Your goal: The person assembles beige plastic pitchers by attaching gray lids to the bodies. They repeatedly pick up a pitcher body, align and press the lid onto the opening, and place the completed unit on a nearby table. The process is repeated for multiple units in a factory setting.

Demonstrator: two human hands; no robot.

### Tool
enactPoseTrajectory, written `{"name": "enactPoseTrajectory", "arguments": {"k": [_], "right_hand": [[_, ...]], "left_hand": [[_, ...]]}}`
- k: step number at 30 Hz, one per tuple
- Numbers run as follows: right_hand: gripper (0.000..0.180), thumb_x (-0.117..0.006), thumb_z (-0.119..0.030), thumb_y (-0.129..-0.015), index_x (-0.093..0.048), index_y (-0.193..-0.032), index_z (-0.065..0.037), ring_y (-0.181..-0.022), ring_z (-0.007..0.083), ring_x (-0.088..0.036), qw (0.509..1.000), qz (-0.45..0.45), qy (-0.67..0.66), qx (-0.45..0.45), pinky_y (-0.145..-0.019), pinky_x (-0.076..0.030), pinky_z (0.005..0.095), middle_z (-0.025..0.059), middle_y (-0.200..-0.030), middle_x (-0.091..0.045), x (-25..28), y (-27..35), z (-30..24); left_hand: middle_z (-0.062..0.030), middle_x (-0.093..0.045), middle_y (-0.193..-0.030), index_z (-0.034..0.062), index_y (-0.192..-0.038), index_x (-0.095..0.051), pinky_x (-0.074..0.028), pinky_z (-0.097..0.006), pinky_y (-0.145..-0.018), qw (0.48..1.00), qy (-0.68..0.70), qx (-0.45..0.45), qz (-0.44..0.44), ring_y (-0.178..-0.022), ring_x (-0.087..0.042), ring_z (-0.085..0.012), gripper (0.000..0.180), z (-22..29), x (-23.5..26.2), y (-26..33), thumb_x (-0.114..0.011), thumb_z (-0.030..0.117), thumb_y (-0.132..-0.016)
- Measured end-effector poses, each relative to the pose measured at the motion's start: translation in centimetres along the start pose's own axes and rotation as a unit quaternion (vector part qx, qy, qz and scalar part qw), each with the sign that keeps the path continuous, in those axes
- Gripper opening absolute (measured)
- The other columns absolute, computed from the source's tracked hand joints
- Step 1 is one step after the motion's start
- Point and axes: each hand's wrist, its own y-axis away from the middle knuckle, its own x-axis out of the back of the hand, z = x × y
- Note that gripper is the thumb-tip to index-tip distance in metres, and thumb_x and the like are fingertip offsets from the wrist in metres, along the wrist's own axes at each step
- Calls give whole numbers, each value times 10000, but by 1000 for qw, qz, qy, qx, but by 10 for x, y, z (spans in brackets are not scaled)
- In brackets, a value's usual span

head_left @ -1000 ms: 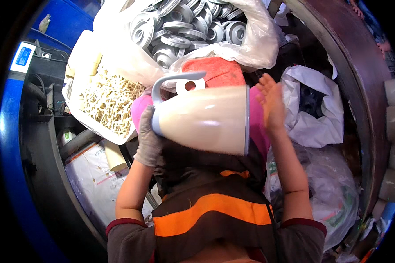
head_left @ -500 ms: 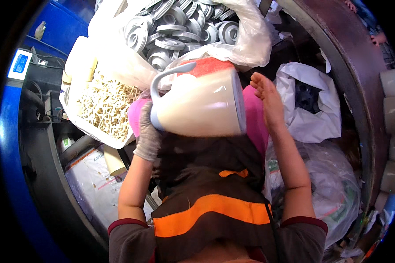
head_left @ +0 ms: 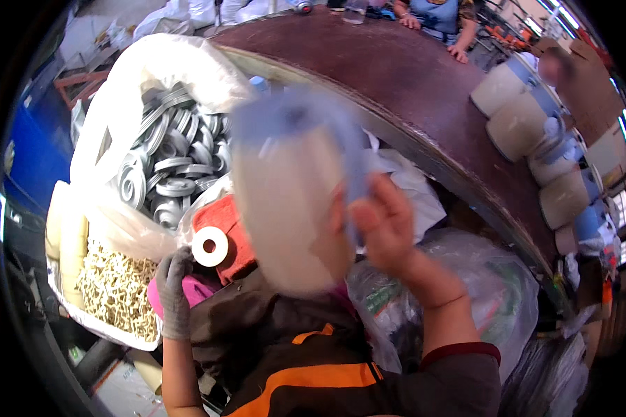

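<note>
My right hand (head_left: 388, 224) grips the blue handle of a cream plastic jug (head_left: 285, 208), which is raised in front of me and blurred by motion. My left hand (head_left: 172, 295), in a grey knit glove, is low at the left with its fingers curled on a small white ring (head_left: 210, 246). The ring lies against an orange cloth (head_left: 231, 229) on my lap, with a pink piece (head_left: 195, 290) beside the glove. The left hand is clear of the jug.
A large clear bag of grey-white rings (head_left: 167, 163) stands at the back left, a white tray of small cream parts (head_left: 115, 292) below it. A brown round table (head_left: 424, 90) curves right, bearing more cream jugs (head_left: 528, 118). Another person's hand (head_left: 459, 50) rests across it. Plastic bags (head_left: 487, 292) crowd my right.
The jug has swung up from lying across my lap, now carried by my right hand alone. My left hand let go of it and dropped to the white ring.
</note>
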Motion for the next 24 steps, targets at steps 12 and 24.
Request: {"name": "enactPoseTrajectory", "arguments": {"k": [12, 24], "right_hand": [[348, -532, -236, -926, -531, -1196, -17, -850, 259, -596, 843, 333, 409, 108, -797, -448, 327, 131, -946, -621, 185, -120, 49], [384, -547, -128, -917, -502, -1279, -6, -1056, 169, -560, 941, 60, 331, -19, -921, -425, 302, 109, -1266, -545, 41, -32, 131]], "left_hand": [[-63, -586, -1032, 4, -1107, -571, -436, -276, -866, 951, -254, -123, 126, -941, -540, -142, 213, -32, 79, 42, -489, 118, -947], [-171, -469, -1368, 80, -1393, -382, -344, -386, -1042, 829, -400, 392, 16, -1242, -453, -344, 656, -188, 282, 273, -595, 349, -835]]}}
